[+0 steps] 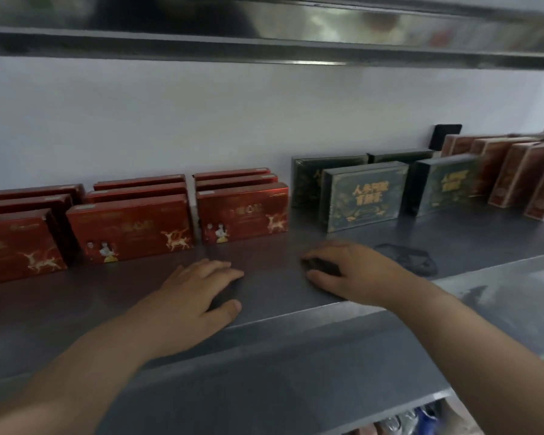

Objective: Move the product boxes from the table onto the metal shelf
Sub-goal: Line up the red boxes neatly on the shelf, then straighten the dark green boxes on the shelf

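Observation:
Red product boxes (129,227) with gold deer stand upright in rows on the left of the metal shelf (264,296). Dark green boxes (363,196) with gold lettering stand right of them, and brown-red boxes (515,174) fill the far right. My left hand (198,296) hovers palm down over the shelf's front part, fingers apart, holding nothing. A little to its right, my right hand (352,271) is likewise empty, its fingers curled loosely above the shelf in front of the green boxes. Both hands are a short way from the boxes.
An upper metal shelf (264,42) runs overhead. A white wall (201,120) backs the boxes, with a small black plate (446,136) on it at the right. Items on a lower level (421,419) show at the bottom right. A dark smudge (409,257) marks the shelf.

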`<control>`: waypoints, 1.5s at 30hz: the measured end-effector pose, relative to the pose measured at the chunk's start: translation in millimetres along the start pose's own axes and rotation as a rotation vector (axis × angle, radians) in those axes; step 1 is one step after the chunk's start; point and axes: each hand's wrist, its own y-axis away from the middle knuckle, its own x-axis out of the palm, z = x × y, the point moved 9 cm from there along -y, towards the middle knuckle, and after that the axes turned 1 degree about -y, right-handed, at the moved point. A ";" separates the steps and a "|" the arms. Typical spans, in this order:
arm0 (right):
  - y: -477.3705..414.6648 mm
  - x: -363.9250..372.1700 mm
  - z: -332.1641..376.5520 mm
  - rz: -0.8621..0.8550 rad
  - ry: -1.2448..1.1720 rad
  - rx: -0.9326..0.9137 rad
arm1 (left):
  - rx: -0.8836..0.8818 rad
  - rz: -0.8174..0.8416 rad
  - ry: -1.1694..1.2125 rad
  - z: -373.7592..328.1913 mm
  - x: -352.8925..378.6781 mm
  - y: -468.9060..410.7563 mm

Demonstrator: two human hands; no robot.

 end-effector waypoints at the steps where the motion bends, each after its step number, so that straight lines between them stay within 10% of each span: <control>1: 6.0 -3.4 -12.0 0.000 -0.006 0.001 | 0.017 0.002 -0.003 -18.1 1.4 -6.0; 18: 53.9 -103.2 -183.9 -0.021 0.181 -0.073 | 0.080 -0.153 0.035 -194.5 -13.4 -126.9; 24: 10.0 -192.8 -190.7 -0.287 0.166 -0.197 | 0.113 -0.523 0.165 -189.2 -141.1 -161.4; 45: -166.1 -174.6 -322.1 0.271 0.344 0.013 | -0.135 0.003 -0.243 -113.4 -147.4 -369.7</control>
